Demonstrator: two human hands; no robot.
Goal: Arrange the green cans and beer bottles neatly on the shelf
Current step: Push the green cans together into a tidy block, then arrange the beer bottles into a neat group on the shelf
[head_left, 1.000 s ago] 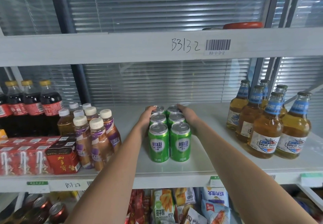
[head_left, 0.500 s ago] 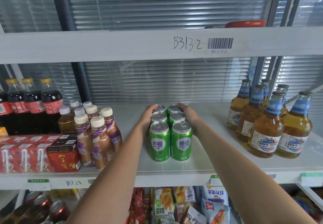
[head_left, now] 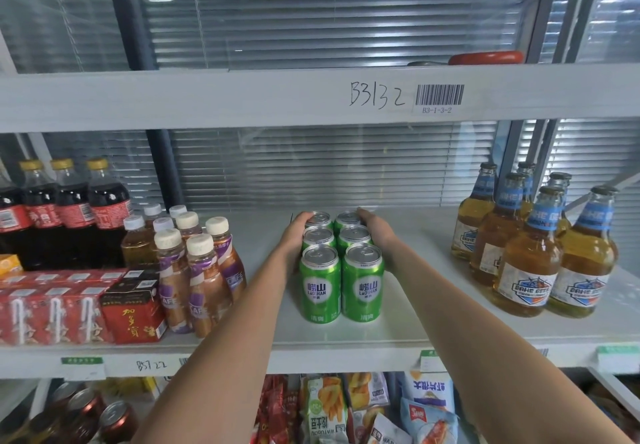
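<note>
Several green cans [head_left: 341,281] stand in two tight rows in the middle of the white shelf [head_left: 415,312]. My left hand [head_left: 294,236] presses flat against the left side of the block, fingers curled round the back can. My right hand [head_left: 375,232] presses the right side the same way. The cans are squeezed between both hands. Several amber beer bottles [head_left: 530,249] with blue neck labels stand in a loose cluster at the right end of the shelf, well apart from my hands.
Milk-tea bottles [head_left: 194,270] and cola bottles [head_left: 59,211] crowd the left, with red drink cartons [head_left: 131,308] in front. An upper shelf beam [head_left: 242,97] runs overhead. Snack bags [head_left: 325,409] and cans lie on the shelf below.
Both hands stay clamped on the block of cans. The cans sit slightly farther back from the shelf's front edge than a second ago.
</note>
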